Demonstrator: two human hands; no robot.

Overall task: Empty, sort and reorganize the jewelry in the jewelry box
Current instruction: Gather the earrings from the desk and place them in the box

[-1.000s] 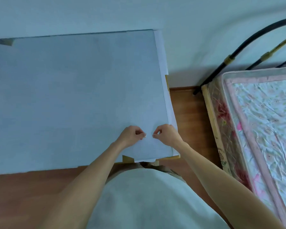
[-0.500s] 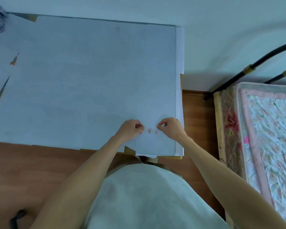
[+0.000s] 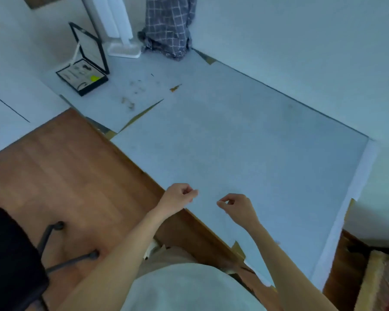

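Nearest, the person's two bare hands hover over the near edge of a pale blue-grey paper-covered tabletop (image 3: 245, 135). The left hand (image 3: 177, 197) and the right hand (image 3: 238, 207) each have the fingers curled in with thumb and forefinger tips drawn together, as if pinching; whether anything tiny sits between the tips is too small to tell. Farther off to the left, loose small jewelry pieces (image 3: 130, 95) lie scattered on the tabletop, blurred, with one orange-brown piece (image 3: 175, 88) a little apart. Beyond them, at the far left corner, stands the black flat jewelry box (image 3: 82, 80), its hinged lid propped upright, pale compartments showing dark items and one yellow spot. The pieces are likely very light, small and easily lost or tangled, so a fingertip pinch on each suits best; the box looks stiff and is best held by its base edges, not the lid. Behind, a checked blue cloth (image 3: 169, 25) hangs down.
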